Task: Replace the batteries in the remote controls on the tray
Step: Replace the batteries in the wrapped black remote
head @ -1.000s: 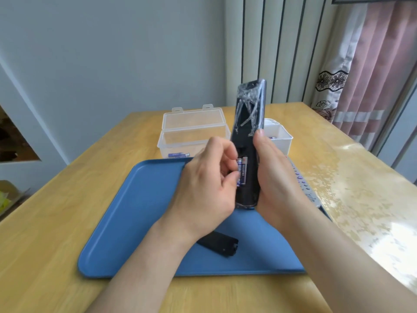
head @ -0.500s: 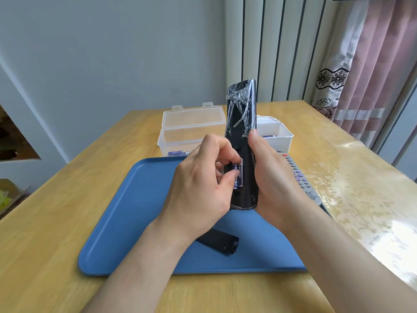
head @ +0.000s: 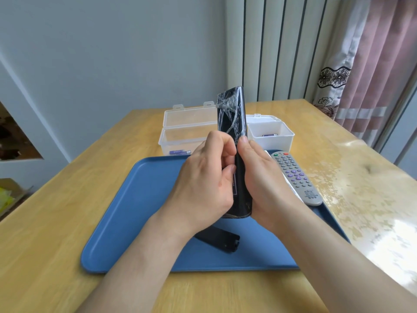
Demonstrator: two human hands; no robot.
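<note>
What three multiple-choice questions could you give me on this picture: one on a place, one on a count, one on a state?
1. Where does the grey remote lie?
A. On the right side of the blue tray
B. Inside a box
C. On the floor

2. How many open plastic boxes stand behind the tray?
A. One
B. Two
C. Four

3. How is the black remote placed?
A. Flat on the table, untouched
B. Hanging by a cord
C. Upright, gripped by both hands

Answers:
1 A: it lies on the tray beside the right hand.
2 B: a clear box and a white box stand there, both open.
3 C: the left hand and the right hand hold it on end above the tray.
</note>
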